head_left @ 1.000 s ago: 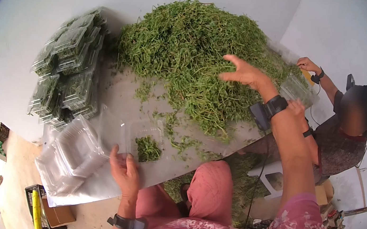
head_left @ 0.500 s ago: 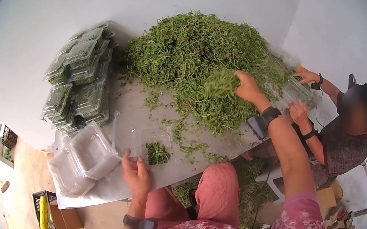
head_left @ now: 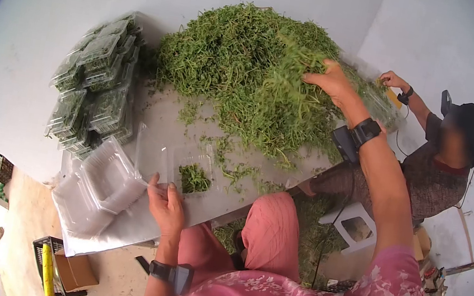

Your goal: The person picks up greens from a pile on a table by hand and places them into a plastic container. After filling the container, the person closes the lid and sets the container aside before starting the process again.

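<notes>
My right hand (head_left: 335, 84) is raised over the right side of a big heap of leafy green stems (head_left: 233, 54), its fingers closed on a loose bunch of greens (head_left: 297, 58). The bunch is blurred and merges with the heap behind it. Below, my left hand (head_left: 166, 208) rests palm up by the near edge of an open clear plastic clamshell box (head_left: 208, 159), fingers apart and just at its edge. A small clump of greens (head_left: 193, 179) lies inside the box.
Filled clear boxes (head_left: 100, 73) are stacked at the left. Nested empty boxes (head_left: 112, 175) lie at the table's (head_left: 141, 226) left corner. A co-worker (head_left: 442, 162) sits at the right, one hand (head_left: 393, 80) near another clear box (head_left: 383, 106). A crate (head_left: 60, 269) stands on the floor.
My right hand has moved up and slightly right, with the greens lifted higher. My left hand stays by the box. The co-worker's nearer hand is now hidden behind my arm.
</notes>
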A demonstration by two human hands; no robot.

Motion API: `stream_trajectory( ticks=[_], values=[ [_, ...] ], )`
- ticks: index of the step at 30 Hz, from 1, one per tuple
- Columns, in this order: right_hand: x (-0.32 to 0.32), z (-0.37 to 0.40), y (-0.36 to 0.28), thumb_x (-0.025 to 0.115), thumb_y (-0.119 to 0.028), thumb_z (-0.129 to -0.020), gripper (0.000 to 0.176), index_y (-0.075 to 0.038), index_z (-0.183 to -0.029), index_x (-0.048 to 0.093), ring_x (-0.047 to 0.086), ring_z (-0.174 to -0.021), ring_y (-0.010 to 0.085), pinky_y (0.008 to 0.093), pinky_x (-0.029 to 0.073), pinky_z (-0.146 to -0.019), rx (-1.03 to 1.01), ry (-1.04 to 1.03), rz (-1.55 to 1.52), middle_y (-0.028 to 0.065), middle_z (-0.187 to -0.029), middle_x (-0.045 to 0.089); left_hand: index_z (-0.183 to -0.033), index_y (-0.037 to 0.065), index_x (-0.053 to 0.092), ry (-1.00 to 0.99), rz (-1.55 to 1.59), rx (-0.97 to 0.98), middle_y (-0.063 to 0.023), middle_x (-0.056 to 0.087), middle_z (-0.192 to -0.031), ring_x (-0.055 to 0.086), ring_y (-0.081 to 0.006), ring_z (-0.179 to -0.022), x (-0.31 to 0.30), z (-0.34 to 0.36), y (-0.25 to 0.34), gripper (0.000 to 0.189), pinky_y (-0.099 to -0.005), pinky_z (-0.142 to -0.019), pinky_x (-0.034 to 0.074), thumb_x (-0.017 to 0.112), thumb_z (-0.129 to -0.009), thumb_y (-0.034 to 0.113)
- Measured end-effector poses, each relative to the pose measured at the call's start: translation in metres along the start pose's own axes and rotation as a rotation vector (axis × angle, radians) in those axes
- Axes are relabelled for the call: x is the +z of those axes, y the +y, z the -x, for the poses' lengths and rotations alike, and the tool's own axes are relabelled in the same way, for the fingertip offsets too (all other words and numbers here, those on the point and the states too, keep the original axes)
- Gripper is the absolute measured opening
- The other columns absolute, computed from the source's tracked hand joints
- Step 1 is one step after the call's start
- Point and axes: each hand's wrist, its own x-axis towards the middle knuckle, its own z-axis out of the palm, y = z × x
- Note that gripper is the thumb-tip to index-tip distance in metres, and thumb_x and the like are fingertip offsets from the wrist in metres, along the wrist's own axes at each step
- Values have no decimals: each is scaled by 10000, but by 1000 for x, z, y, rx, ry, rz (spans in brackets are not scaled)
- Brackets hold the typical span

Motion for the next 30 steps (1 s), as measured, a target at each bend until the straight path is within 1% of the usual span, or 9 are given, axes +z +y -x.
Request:
stream_trajectory(
  ticks=[3,6,13,16,20,23,26,29,30],
  values=[
    [8,-3,7,798,-297,-797,952,115,-1467,261,294,-1416,406,450,315,-1137,-94,66,-109,313,-1520,270,-1328,-55,440,-5,19,4,-41,574,-784,544,-91,-609,1,-3,-1,431,-246,-567,473,580,-956,111],
    [15,-2,13,807,-315,-790,931,87,-1464,305,314,-1412,390,451,323,-1133,-41,-152,162,281,-1514,313,-1343,-53,421,-1,75,-18,-37,559,-798,545,-90,-617,0,0,1,451,-239,-566,475,583,-962,125],
    [15,-1,27,785,-399,-800,913,-14,-1489,325,278,-1431,375,491,288,-1150,-55,-474,254,225,-1531,312,-1363,-30,399,15,115,-7,-39,543,-813,513,-84,-605,2,-1,4,452,-232,-549,446,570,-977,130],
    [17,-5,40,778,-422,-802,948,-55,-1516,274,232,-1447,385,518,278,-1149,14,-381,196,223,-1557,249,-1373,-27,396,26,133,-29,-41,549,-817,521,-85,-607,2,-1,6,472,-232,-552,449,579,-976,150],
    [46,-5,72,778,-432,-795,1002,-62,-1533,211,180,-1454,424,547,280,-1137,81,-311,345,262,-1568,175,-1367,-69,378,-4,119,-45,-57,564,-829,547,-91,-628,-1,-1,14,496,-228,-567,466,587,-968,138],
    [79,3,93,792,-440,-766,995,-71,-1517,253,255,-1425,437,513,356,-1115,174,-234,513,273,-1562,194,-1366,-69,379,-16,130,-54,-62,574,-831,551,-92,-618,-3,-1,6,497,-225,-560,458,592,-963,129],
    [89,-6,110,791,-297,-780,773,-85,-1425,421,414,-1331,427,494,457,-1021,164,-278,498,266,-1490,349,-1364,-66,384,-60,114,-91,-68,584,-840,559,-96,-602,-7,-3,4,498,-226,-533,452,597,-957,126],
    [73,-16,116,768,-175,-775,547,-53,-1269,565,556,-1189,376,461,504,-930,-48,-191,328,223,-1349,531,-1362,-61,390,-108,111,-169,-71,589,-845,565,-99,-589,-11,-4,13,509,-227,-502,440,607,-954,151],
    [63,-11,100,741,-161,-783,435,-31,-1182,625,602,-1119,335,461,495,-926,-128,-88,305,175,-1230,624,-1362,-60,391,-118,125,-191,-71,589,-844,565,-99,-587,-13,-6,12,514,-228,-493,436,611,-954,162]
  ],
)
